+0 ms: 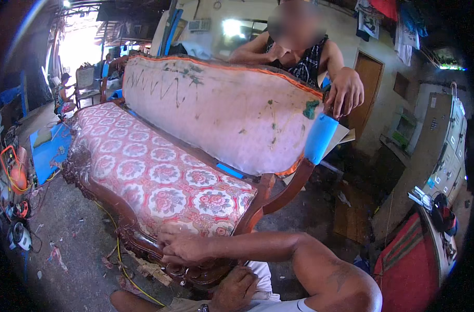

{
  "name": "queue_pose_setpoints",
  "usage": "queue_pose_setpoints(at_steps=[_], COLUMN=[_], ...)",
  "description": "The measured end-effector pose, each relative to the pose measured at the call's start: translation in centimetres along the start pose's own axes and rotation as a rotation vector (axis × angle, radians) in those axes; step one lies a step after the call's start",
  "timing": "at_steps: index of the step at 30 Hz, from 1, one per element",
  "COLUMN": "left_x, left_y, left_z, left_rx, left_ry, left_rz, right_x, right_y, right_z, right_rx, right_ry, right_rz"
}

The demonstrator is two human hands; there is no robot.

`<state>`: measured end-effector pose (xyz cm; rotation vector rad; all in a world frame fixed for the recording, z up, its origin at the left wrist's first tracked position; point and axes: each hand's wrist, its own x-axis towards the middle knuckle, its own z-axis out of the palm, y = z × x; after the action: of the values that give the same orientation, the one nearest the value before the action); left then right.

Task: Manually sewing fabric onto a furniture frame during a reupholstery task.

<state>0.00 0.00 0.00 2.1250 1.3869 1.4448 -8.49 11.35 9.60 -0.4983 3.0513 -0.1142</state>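
Observation:
A carved wooden sofa stands in front of me, its seat covered in red and white floral fabric. My right hand rests on the front edge of the seat, fingers loosely spread over the fabric and carved rail. Lower down, under my right forearm, my left hand lies by my lap with its fingers curled in. Its palm is hidden, so what it holds, if anything, does not show. The backrest has a stained pale covering with an orange edge and a blue piece at its right end.
Behind the backrest, another person leans in, one hand on its right end. A yellow cord and scraps lie on the floor at left. A blue sheet lies farther back. A red panel leans at right, near metal cabinets.

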Motion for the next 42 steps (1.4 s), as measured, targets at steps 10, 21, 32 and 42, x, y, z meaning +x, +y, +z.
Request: queue_pose_setpoints(at_steps=[10,21,32,42], left_x=[0.1,0.6,6.9,-3.0], left_y=[9.3,16.0,10.7,8.8], left_z=[-1.1,-14.7,-9.8,-20.5], left_rx=[0.506,0.617,0.195,1.144], left_ry=[0.272,0.040,-0.374,-0.247], left_rz=[-0.102,-0.426,-0.371,-0.889], right_x=[-10.8,-33.0,-54.4,-93.5], right_y=[-6.2,-9.1,-10.7,1.1], right_z=[-8.1,-19.7,-23.8,-11.4], right_rx=[0.966,-0.559,-1.801,-1.554], right_ry=[0.277,1.282,1.203,0.897], right_rz=[0.035,0.213,0.582,1.346])
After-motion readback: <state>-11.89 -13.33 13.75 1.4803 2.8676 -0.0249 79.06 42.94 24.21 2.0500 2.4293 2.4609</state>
